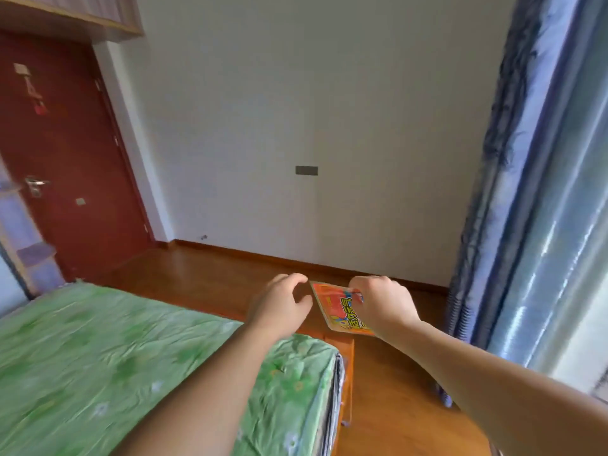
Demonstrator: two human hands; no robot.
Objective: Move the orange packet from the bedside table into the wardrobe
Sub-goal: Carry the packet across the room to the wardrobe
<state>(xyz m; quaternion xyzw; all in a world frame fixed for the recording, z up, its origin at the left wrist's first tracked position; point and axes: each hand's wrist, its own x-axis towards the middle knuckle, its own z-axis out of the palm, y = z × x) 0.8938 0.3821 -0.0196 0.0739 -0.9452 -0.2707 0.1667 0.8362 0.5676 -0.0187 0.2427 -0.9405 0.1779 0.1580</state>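
Note:
The orange packet point(334, 307), flat with yellow and blue print, is held in the air above the wooden floor past the foot of the bed. My right hand point(378, 302) grips its right edge, covering part of the print. Just left of the packet, my left hand point(283, 302) hovers with fingers curled and apart, holding nothing and not touching the packet. No bedside table shows. A wood-trimmed panel point(98, 18) at the top left may be part of the wardrobe; I cannot tell.
A bed with a green floral cover point(115, 357) fills the lower left, its wooden frame corner point(345, 357) below the packet. A dark red door point(65, 159) stands at the left. Blue curtains point(493, 192) and a window run along the right. White wall ahead.

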